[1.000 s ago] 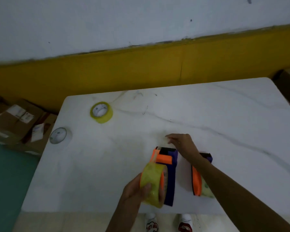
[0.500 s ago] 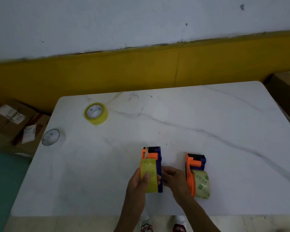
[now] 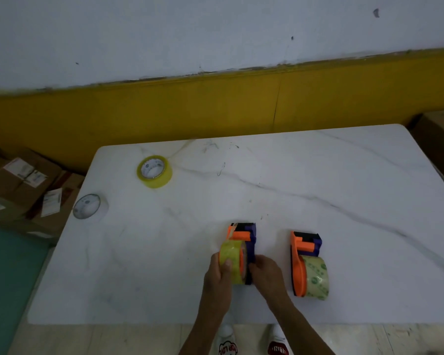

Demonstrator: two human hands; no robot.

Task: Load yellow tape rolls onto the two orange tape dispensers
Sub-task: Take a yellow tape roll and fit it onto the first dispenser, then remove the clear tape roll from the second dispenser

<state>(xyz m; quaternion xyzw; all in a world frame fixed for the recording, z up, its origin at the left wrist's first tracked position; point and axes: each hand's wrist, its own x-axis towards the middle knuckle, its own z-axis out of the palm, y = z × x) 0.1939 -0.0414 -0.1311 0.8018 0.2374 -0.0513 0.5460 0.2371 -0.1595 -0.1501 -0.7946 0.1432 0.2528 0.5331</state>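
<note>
1. a white marble-patterned desk (image 3: 318, 180) carries two orange tape dispensers side by side near its front edge.
2. the left dispenser (image 3: 242, 235) has an orange body with a purple side plate and a black front end; it sits between both hands.
3. a yellow tape roll (image 3: 232, 254) is seated on the left dispenser's hub, standing on edge.
4. the left hand (image 3: 219, 274) wraps the near side of that roll, its thumb lying across the yellow tape face; this grip is pressed together around the roll.
5. the right hand (image 3: 265, 274) is curled against the purple side plate at the near end of the left dispenser, its grip pinching the dispenser's edge.
6. the right dispenser (image 3: 303, 252) rests on the desk just beside the right hand, apart from it, untouched.
7. a paler, greenish-yellow tape roll (image 3: 317, 278) with printed markings is already mounted on the right dispenser, against its orange side disc.
8. a spare yellow tape roll (image 3: 154, 171) lies flat near the desk's far left corner, well apart from the hands.
9. a clear tape roll (image 3: 89, 206) lies flat at the desk's left edge.
10. cardboard boxes (image 3: 18, 185) with white labels sit on the floor left of the desk.
11. two shoes (image 3: 251, 347) with red print show below the front edge.
</note>
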